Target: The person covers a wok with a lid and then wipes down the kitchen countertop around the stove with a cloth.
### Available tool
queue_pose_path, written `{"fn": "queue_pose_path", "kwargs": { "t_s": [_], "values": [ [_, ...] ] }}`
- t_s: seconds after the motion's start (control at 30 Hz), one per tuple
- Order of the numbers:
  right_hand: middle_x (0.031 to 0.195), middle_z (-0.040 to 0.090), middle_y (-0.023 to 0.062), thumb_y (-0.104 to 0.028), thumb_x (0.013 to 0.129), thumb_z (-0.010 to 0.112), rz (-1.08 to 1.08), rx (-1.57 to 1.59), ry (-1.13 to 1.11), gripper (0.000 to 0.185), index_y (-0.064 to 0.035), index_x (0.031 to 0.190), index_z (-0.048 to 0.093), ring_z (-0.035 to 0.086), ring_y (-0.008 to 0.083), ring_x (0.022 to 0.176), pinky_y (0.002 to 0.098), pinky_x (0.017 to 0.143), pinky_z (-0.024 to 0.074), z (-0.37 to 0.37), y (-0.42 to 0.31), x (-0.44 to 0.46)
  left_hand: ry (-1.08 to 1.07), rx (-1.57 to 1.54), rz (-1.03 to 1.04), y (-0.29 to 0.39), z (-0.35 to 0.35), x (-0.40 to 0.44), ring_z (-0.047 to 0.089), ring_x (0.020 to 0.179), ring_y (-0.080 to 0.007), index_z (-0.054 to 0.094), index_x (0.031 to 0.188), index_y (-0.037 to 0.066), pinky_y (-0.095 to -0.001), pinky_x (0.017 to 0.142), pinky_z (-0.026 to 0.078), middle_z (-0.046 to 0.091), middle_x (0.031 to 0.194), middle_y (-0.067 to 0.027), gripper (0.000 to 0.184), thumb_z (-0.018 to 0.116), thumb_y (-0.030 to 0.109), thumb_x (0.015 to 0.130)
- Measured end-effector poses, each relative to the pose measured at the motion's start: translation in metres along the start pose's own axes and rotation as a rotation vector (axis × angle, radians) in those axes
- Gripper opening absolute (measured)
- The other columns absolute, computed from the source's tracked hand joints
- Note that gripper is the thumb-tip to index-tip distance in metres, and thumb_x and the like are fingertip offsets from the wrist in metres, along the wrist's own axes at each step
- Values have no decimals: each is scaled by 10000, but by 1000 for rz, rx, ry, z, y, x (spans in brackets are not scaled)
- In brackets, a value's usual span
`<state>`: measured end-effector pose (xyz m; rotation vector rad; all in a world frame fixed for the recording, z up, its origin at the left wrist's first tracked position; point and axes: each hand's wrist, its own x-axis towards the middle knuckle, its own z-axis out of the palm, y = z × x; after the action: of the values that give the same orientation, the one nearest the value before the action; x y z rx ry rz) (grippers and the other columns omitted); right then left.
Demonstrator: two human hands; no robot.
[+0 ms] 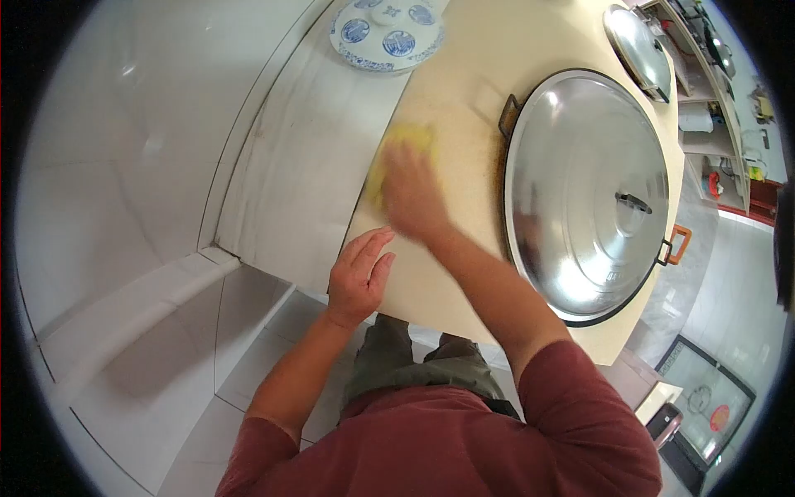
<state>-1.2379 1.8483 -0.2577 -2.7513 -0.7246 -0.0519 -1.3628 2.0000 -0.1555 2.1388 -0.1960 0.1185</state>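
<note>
My right hand (410, 192), blurred by motion, presses a yellow cloth (414, 135) against the beige countertop (451, 91). The cloth lies close to the seam where the counter meets a pale ledge. Just below it, my left hand (360, 277) hovers at the counter's near left corner, with nothing in it. Its fingers are slightly bent and the thumb stands apart. To the right of both hands, a large round metal lid (571, 199) with a black knob covers a wide pan set in the counter.
A blue-and-white lidded porcelain dish (385, 41) sits at the far left on the ledge. Another metal lid (633, 45) lies at the far right. The pan's dark side handle (508, 116) juts toward the cloth. White tiled wall (124, 124) borders the left.
</note>
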Motion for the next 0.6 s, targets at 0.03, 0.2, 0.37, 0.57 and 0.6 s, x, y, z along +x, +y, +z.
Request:
{"fn": "queue_pose_path", "kwargs": {
  "t_s": [0.03, 0.2, 0.37, 0.57, 0.6],
  "values": [
    [1693, 422, 199, -221, 995, 624, -166, 109, 12, 652, 14, 1586, 483, 349, 446, 1586, 631, 1290, 254, -6, -9, -33, -10, -5, -15, 1, 1, -1, 726, 1159, -371, 716, 1288, -4, -429, 1005, 587, 745, 1266, -196, 334, 719, 14, 955],
    [1756, 312, 225, -408, 1047, 574, 159, -95, -1, 746, 13, 1642, 413, 244, 468, 1630, 622, 1318, 183, -29, 30, -60, -168, 12, 44, 1, -1, -34, 741, 1105, -370, 733, 1245, 1, -425, 960, 606, 753, 1228, -193, 294, 724, 16, 952],
    [1753, 250, 304, -510, 1064, 513, 487, -120, 206, 838, 61, 1657, 355, 172, 528, 1628, 617, 1331, 111, -15, 99, 51, -308, 21, -29, -8, -2, -80, 755, 1064, -363, 743, 1214, 6, -418, 920, 620, 761, 1203, -187, 253, 720, 19, 963],
    [1712, 262, 374, -543, 1059, 522, 496, -104, 2, 899, 102, 1652, 322, 173, 551, 1613, 613, 1328, 120, -39, 24, -62, -285, 49, -32, 0, -7, -98, 749, 1099, -369, 722, 1253, -25, -433, 956, 603, 756, 1237, -216, 279, 699, 11, 978],
    [1705, 265, 384, -545, 1058, 525, 482, -88, -46, 903, 107, 1649, 323, 173, 552, 1612, 613, 1327, 126, -44, 15, -82, -273, 44, -31, 8, -7, -95, 739, 1123, -372, 721, 1262, -22, -435, 979, 595, 750, 1256, -208, 296, 712, 15, 969]
  ]
}}
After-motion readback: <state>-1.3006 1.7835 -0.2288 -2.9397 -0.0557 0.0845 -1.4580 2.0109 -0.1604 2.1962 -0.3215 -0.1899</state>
